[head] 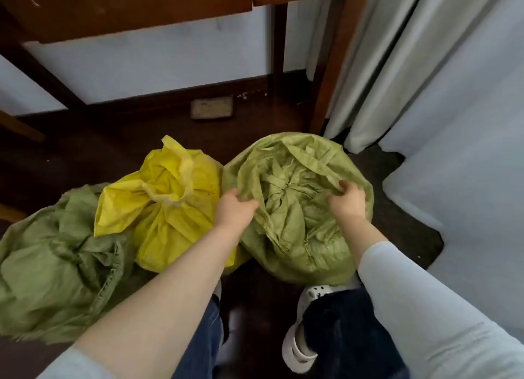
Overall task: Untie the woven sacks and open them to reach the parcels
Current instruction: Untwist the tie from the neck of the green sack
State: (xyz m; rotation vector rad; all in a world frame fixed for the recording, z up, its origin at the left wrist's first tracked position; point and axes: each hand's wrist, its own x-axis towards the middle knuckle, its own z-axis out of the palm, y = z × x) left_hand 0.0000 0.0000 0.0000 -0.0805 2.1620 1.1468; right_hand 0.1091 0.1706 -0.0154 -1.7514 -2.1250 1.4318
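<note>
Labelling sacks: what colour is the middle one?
Yellow; the middle sack shows clearly in the head view.

The green woven sack (297,208) at 3 o'clock looks coarse, matt, crinkled plastic weave; the yellow sack (164,205) at 9 o'clock slightly glossier; the floor (255,302) dark polished wood.

Woven sacks: three. Two green: one (297,208) under both hands, one (56,265) far left of left hand (235,208). One yellow (170,203) just left of left hand. Hands: two, right hand (347,200). White shoes: one fully seen (300,347).
</note>
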